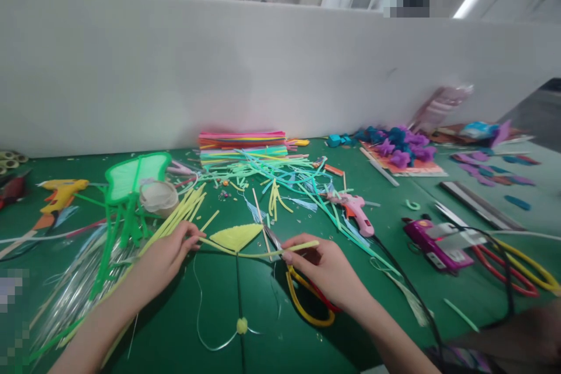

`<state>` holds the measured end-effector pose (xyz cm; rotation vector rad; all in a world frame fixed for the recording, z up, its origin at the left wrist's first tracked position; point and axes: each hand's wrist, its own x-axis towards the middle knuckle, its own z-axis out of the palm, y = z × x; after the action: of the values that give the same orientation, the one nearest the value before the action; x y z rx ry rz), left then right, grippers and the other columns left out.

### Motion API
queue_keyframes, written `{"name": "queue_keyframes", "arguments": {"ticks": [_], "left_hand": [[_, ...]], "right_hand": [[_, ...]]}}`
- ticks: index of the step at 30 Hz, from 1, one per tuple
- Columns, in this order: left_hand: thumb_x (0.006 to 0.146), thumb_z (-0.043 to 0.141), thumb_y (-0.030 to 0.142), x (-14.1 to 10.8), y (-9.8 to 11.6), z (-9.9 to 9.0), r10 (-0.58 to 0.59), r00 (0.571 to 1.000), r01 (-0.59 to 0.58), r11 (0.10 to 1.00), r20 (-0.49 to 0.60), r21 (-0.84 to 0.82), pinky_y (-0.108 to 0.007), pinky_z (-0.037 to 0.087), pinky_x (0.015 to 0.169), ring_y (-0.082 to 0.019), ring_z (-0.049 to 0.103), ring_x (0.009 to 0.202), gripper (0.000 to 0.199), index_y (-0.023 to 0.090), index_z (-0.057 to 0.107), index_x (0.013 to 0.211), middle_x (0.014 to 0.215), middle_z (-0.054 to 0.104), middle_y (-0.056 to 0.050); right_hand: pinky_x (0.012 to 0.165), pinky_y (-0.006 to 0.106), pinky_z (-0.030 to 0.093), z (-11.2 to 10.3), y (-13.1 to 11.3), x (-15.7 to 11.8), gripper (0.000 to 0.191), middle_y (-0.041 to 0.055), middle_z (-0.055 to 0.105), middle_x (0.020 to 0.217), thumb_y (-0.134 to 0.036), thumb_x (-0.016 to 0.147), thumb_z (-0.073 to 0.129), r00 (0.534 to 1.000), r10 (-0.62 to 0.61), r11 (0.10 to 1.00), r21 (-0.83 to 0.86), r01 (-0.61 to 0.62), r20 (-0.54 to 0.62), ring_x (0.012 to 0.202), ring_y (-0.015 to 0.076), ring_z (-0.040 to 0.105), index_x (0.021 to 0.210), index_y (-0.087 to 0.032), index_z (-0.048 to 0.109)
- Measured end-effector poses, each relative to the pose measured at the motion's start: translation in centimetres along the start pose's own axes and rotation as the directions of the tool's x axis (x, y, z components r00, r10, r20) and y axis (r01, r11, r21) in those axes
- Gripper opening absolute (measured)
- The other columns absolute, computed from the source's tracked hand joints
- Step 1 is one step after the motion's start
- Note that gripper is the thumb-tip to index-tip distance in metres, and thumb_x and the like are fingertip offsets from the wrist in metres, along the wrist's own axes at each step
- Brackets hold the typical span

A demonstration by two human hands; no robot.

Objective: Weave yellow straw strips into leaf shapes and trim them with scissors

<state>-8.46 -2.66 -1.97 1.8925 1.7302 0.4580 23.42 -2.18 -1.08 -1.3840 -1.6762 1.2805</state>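
Note:
Low over the green table, a yellow leaf-shaped piece (237, 238) has a long yellow pipe cleaner (258, 255) running along its lower edge. My left hand (179, 248) pinches the left end of that pipe cleaner. Its right end is between the thumb and fingers of my right hand (322, 263), with the tip sticking out past them. Scissors (289, 298) with red and yellow handles lie beneath my right hand, which covers part of them. Toward me, a small yellow ball (242, 325) sits with a clear curved filament beside it.
Yellow pipe cleaners (186, 207) lie beside my left hand, near a green winged piece (139, 175). Colourful pipe cleaner bundles (242, 146) rest by the grey partition (263, 70). A pink glue gun (359, 213), a yellow one (61, 193) and a purple power strip (438, 245) flank the work.

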Motion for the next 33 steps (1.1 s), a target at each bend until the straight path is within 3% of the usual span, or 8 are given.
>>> {"name": "queue_keyframes", "arguments": {"ticks": [5,10,14,17,21,25,30,33], "left_hand": [[0.094,0.033,0.049,0.9,1.1,0.2,-0.045,0.999,0.045,0.989,0.0,-0.14,-0.032,0.049,0.072,-0.022,0.07,0.074,0.027,0.025,0.044,0.096,0.098,0.069,-0.003],[0.091,0.039,0.05,0.3,2.2,0.4,-0.088,0.996,0.089,0.995,0.026,-0.045,-0.032,0.048,0.071,-0.025,0.067,0.08,0.03,0.024,0.053,0.093,0.082,0.069,-0.003],[0.084,0.053,0.054,-1.5,1.4,0.5,0.009,1.0,-0.01,0.992,0.009,0.122,-0.035,0.047,0.081,-0.027,0.063,0.096,0.034,0.026,0.064,0.1,0.104,0.068,-0.006],[0.086,0.053,0.047,-2.3,0.4,0.7,0.08,0.996,-0.086,0.979,0.037,0.185,-0.037,0.046,0.085,-0.027,0.062,0.096,0.027,0.027,0.068,0.095,0.101,0.068,-0.006],[0.091,0.043,0.039,-2.0,-0.3,1.0,0.076,0.996,-0.082,0.975,0.036,0.205,-0.037,0.046,0.081,-0.025,0.062,0.088,0.028,0.025,0.066,0.084,0.09,0.065,-0.005],[0.091,0.04,0.039,-1.6,-0.2,1.3,0.091,0.995,-0.08,0.974,-0.046,0.21,-0.038,0.046,0.078,-0.026,0.06,0.085,0.028,0.022,0.061,0.081,0.087,0.061,-0.006],[0.093,0.037,0.039,-1.7,0.6,1.7,0.07,0.996,-0.062,0.987,-0.047,0.151,-0.035,0.045,0.075,-0.024,0.06,0.082,0.027,0.024,0.057,0.083,0.085,0.063,-0.004],[0.092,0.04,0.04,-1.5,1.2,1.8,0.002,1.0,0.0,0.995,-0.023,0.095,-0.033,0.046,0.072,-0.023,0.062,0.082,0.024,0.024,0.057,0.088,0.089,0.066,-0.004]], "right_hand": [[0.065,0.029,0.047,0.3,-1.0,1.7,0.017,0.0017,0.072,0.081,-0.03,0.086,0.058,0.99,-0.139,0.987,-0.079,0.141,0.026,0.07,0.018,0.065,0.091,-0.023,0.072],[0.066,0.03,0.048,-0.3,-1.0,2.3,0.021,0.0038,0.072,0.083,-0.032,0.089,0.053,0.979,-0.204,0.967,-0.156,0.201,-0.003,0.073,0.0199,0.065,0.092,-0.023,0.072],[0.066,0.029,0.048,-0.7,0.1,2.2,0.02,0.0028,0.072,0.087,-0.034,0.089,0.054,0.986,-0.166,0.973,-0.163,0.161,-0.02,0.076,0.0193,0.065,0.091,-0.023,0.07],[0.062,0.028,0.047,-0.7,0.8,2.5,0.021,0.0024,0.071,0.083,-0.034,0.087,0.055,0.992,-0.118,0.987,-0.111,0.112,-0.044,0.072,0.0183,0.064,0.096,-0.022,0.069],[0.065,0.029,0.047,-0.6,0.8,3.3,0.02,0.0036,0.071,0.088,-0.033,0.087,0.055,0.987,-0.15,0.979,-0.148,0.14,-0.063,0.077,0.0187,0.063,0.093,-0.021,0.069],[0.067,0.029,0.045,-0.2,0.6,3.6,0.016,0.0032,0.071,0.092,-0.028,0.083,0.059,0.979,-0.204,0.948,-0.247,0.202,0.017,0.078,0.0182,0.063,0.094,-0.022,0.069],[0.062,0.027,0.044,0.8,0.9,4.0,0.032,0.0015,0.07,0.086,-0.029,0.082,0.06,0.989,-0.145,0.978,-0.146,0.147,0.03,0.069,0.0157,0.061,0.114,-0.022,0.061],[0.061,0.026,0.045,1.3,1.2,4.6,0.03,0.0022,0.07,0.084,-0.029,0.082,0.06,0.991,-0.13,0.988,-0.084,0.132,0.027,0.068,0.0156,0.06,0.11,-0.019,0.064]]}}
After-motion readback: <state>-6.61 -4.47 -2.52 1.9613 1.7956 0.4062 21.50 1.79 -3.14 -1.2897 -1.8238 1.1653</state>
